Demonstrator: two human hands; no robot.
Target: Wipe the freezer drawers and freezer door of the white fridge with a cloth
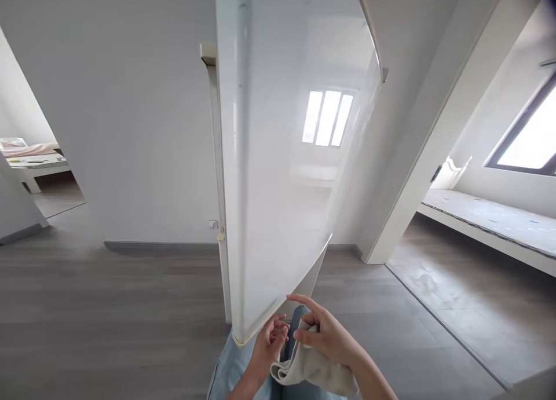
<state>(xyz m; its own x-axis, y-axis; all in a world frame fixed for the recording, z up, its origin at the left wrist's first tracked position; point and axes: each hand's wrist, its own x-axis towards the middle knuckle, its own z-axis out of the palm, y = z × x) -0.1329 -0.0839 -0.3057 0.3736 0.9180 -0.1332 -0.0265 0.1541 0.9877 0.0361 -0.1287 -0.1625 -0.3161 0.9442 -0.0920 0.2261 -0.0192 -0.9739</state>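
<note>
Grey cloth (310,368) hangs near, below the white door's (278,174) bottom edge, gripped by the right hand (328,336), forefinger extended; left hand (269,345) seems loosely curled, touching it. Bare floor (108,319) lies open left.

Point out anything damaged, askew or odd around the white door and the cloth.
Nothing stands out. The white door stands open and looks clean and unmarked. Both hands, left hand and right hand, hold a grey cloth near its lower edge. The floor shows no spills.

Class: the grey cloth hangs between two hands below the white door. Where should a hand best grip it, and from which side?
Probably the bunched upper fold of the cloth, from above: the right hand holds it there, and the rest droops loose.
</note>
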